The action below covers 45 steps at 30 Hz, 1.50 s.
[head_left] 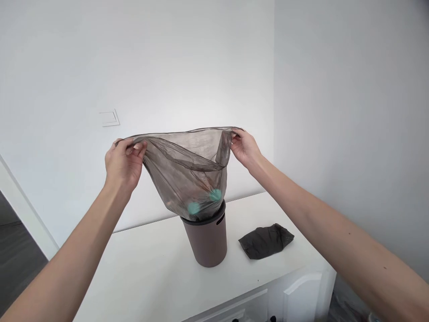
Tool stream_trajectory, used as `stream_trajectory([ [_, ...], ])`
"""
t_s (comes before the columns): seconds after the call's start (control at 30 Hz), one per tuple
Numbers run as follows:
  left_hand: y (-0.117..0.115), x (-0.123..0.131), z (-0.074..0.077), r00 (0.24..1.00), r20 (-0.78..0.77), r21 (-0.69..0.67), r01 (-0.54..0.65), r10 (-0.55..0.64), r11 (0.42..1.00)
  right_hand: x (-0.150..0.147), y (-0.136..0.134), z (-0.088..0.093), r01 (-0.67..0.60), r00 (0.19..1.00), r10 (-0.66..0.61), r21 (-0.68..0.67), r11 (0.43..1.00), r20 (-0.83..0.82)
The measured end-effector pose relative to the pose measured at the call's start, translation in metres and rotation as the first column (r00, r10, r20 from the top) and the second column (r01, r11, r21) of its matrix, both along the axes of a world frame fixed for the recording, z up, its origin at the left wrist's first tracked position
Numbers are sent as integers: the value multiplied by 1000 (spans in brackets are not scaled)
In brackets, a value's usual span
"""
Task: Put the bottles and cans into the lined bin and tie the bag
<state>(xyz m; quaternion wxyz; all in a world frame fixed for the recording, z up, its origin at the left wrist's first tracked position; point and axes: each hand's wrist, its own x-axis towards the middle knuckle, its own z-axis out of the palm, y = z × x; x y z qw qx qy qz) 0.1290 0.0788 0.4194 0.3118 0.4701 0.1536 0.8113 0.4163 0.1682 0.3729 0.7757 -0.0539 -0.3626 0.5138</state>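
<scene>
Stretched between both hands is a thin, see-through dark trash bag (181,174), its mouth spread wide above a trash can. My left hand (125,161) pinches the bag's rim on the left. On the right, my right hand (246,147) grips the opposite side of the rim, where a fold of plastic hangs down. The bag's lower part sits at the mouth of the brown trash can (208,243), which stands upright and has a dark rim with a slot handle. Two blurry green round shapes (193,208) show through the plastic; what they are I cannot tell.
A folded dark plastic bag (267,241) lies right of the can on the white cabinet top (144,264). Cabinet doors (303,295) with dark knobs face the front. Behind is a white wall with a light switch (109,117); another wall meets it at right.
</scene>
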Motion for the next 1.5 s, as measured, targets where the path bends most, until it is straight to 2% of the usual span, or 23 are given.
stream_trajectory([
  [0.13, -37, 1, 26, 998, 0, 52, -70, 70, 996, 7, -29, 26, -3, 1000, 2, 92, 996, 9],
  [0.23, -69, 0, 43, 999, 51, -22, 3, -2, 1000, 17, -58, 43, -31, 999, 27, 184, 982, 23],
  [0.33, -98, -1, 51, 994, 59, -47, 96, -93, 994, 33, -90, 54, -30, 998, 18, 226, 974, 57],
  [0.43, -120, 4, 50, 995, 39, -70, 93, -90, 993, 56, -123, 57, 2, 992, -26, 197, 980, 122],
  [0.57, -145, 14, 36, 993, 27, -145, 114, -111, 983, 91, -158, 45, -13, 948, -16, 86, 996, 318],
  [0.63, -154, 15, 22, 994, -14, -214, 100, -106, 972, 106, -170, 31, -9, 919, 1, 17, 1000, 394],
  [0.73, -163, 6, -2, 992, -95, -345, 43, -81, 938, 124, -182, 3, 32, 908, -5, -58, 998, 418],
  [0.8, -167, -3, -19, 982, -181, -469, -45, -46, 882, 133, -189, -15, 74, 892, -27, -88, 993, 450],
  [0.87, -171, -12, -33, 943, -331, -605, -189, -29, 773, 142, -196, -32, 138, 805, -53, -99, 985, 591],
  [0.9, -174, -16, -39, 904, -422, -650, -246, -72, 719, 146, -199, -39, 177, 712, -65, -89, 980, 699],
  [0.97, -179, -22, -50, 772, -589, -680, -312, -241, 663, 153, -204, -50, 257, 426, -96, -18, 966, 900],
  [1.03, -182, -28, -60, 577, -718, -646, -344, -390, 681, 157, -207, -55, 315, 94, -131, 96, 944, 987],
  [1.07, -181, -31, -66, 482, -772, -608, -367, -415, 704, 158, -207, -57, 333, -47, -141, 149, 931, 989],
  [1.1, -179, -34, -72, 396, -823, -556, -408, -408, 725, 158, -206, -57, 345, -153, -144, 189, 919, 978],
  [1.13, -176, -38, -79, 314, -870, -489, -457, -380, 743, 157, -204, -57, 353, -225, -139, 213, 911, 965],
  [1.17, -172, -42, -86, 233, -911, -413, -512, -341, 753, 156, -202, -57, 360, -263, -133, 225, 905, 956],
  [1.23, -163, -51, -101, 70, -965, -241, -619, -253, 747, 151, -198, -56, 365, -270, -128, 225, 903, 954],
  [1.3, -153, -58, -116, -76, -979, -88, -684, -191, 724, 146, -194, -56, 367, -220, -125, 201, 908, 968],
  [1.33, -149, -61, -123, -124, -977, -40, -694, -174, 719, 143, -192, -56, 366, -177, -121, 179, 913, 977],
  [1.43, -139, -69, -139, -198, -967, 29, -707, -158, 706, 134, -190, -61, 340, 16, -92, 81, 937, 996],
  [1.5, -134, -74, -146, -193, -966, 21, -717, -169, 697, 129, -188, -66, 313, 160, -68, 15, 950, 985],
])
